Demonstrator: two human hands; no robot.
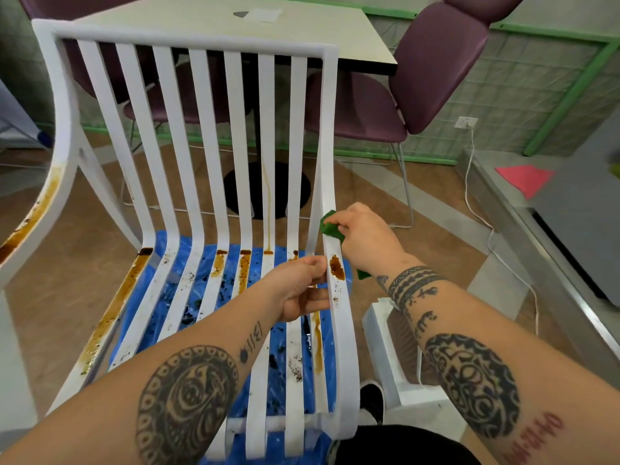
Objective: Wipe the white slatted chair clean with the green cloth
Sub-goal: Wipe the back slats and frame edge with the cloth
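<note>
- Forearms fill the bottom of my view, and a black shoe (372, 396) shows below the seat's front edge.
- The left hand (298, 290) pinches the right side rail of the white slatted chair (342, 347), fingers curled on its inner edge just beside a brown stain (337, 267).
- The right hand (365, 234) is closed round the bunched green cloth (330, 226), which is pressed to the same rail just above that stain.
- I'd drag the cloth firmly down over the stain while the left hand braces the rail, then turn the cloth to a clean face.
- Much is left, I judge: brown smears (110, 313) run along the leftmost seat slat, and a thin drip (267, 196) runs down a back slat.
- A blue plastic sheet (276, 344) lies under the seat.
- A white box (377, 333), perhaps a step stool, stands close to the right of the rail and may crowd the elbow.
- A table (235, 31) and purple chairs (439, 68) stand behind the backrest, out of the way.
</note>
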